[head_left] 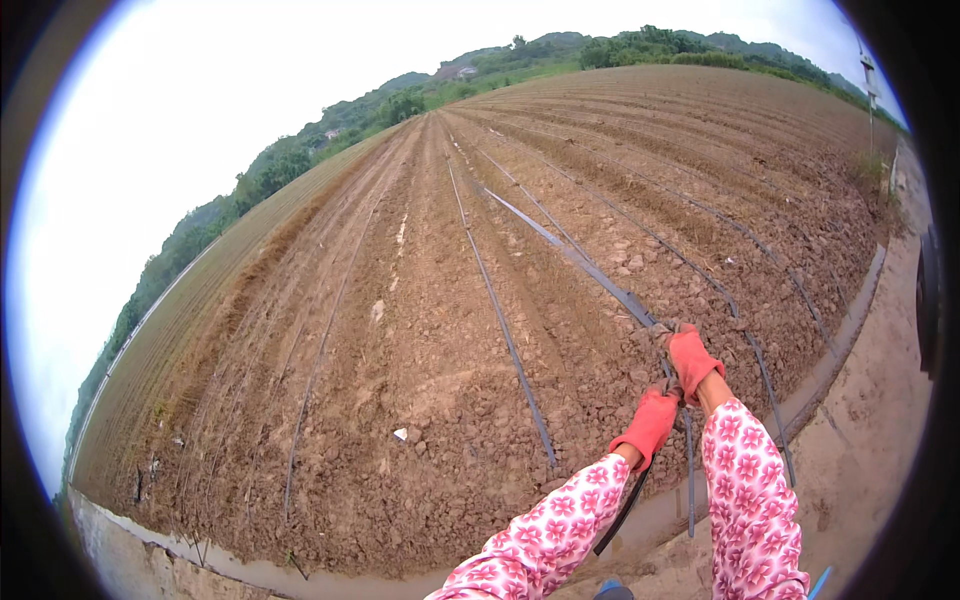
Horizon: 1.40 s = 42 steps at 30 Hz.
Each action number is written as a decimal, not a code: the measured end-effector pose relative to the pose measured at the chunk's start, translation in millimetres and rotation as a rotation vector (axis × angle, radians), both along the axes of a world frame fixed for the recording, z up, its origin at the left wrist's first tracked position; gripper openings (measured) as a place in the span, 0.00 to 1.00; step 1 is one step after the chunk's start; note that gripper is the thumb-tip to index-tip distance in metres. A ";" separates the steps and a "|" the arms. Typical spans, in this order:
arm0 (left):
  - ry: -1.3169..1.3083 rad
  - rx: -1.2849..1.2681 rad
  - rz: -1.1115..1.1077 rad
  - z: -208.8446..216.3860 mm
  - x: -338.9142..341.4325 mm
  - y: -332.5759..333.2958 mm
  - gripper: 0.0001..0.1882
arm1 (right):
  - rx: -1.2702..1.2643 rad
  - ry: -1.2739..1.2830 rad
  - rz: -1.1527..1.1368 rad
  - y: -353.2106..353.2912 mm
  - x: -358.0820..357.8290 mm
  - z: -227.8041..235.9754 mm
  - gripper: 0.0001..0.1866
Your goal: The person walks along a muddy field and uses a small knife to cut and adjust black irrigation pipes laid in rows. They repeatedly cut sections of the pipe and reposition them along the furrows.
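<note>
Both hands gloved, coral with greyish fingers, and close together at lower right of the field edge. Right hand [690,356]: closed on the flat grey strip [600,277]. Left hand [652,414]: just below and nearer the body, also closed on the strip.

Strip position: off the ground at the gloves, its far part extending over the brown soil [400,340]. Long axis oblique, from the hands toward the upper left, pointing away from the person and roughly along the furrows. Any lettering on it is too small to read.

Below the left glove a black tail [622,515] slants down and left; beside it a grey tail [690,480] hangs nearly straight down. Gloves cover the junction, so cannot tell whether either tail belongs to the strip.

Left of the strip, well apart: a thin grey line [497,310] lying on the soil.
</note>
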<state>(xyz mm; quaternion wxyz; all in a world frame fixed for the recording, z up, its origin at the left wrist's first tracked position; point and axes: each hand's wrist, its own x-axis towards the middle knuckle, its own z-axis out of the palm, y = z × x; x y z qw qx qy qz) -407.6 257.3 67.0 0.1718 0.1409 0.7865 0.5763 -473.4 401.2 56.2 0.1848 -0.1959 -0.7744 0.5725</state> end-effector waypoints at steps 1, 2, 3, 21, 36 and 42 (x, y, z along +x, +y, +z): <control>0.159 0.037 0.028 -2.4 7.4 -1.8 0.24 | -0.160 0.011 0.029 -25.3 23.6 34.6 0.10; 0.601 -0.490 -0.281 -43.4 -11.7 -3.9 0.24 | -0.319 0.010 0.065 -54.0 40.2 62.2 0.09; 0.404 -0.245 -0.142 -43.7 -6.8 12.7 0.24 | -0.225 0.021 0.041 -37.5 36.6 55.9 0.10; 0.329 -0.076 0.040 -73.7 -16.6 -5.5 0.23 | 0.433 -0.099 0.125 -35.4 12.7 11.6 0.18; 0.337 -0.042 0.035 -54.7 -14.6 -19.2 0.17 | -0.099 -0.068 0.021 -60.5 26.4 49.9 0.17; 0.121 0.017 0.045 -27.9 -24.0 -33.1 0.18 | 0.223 -0.179 0.091 -37.1 -22.6 -3.3 0.14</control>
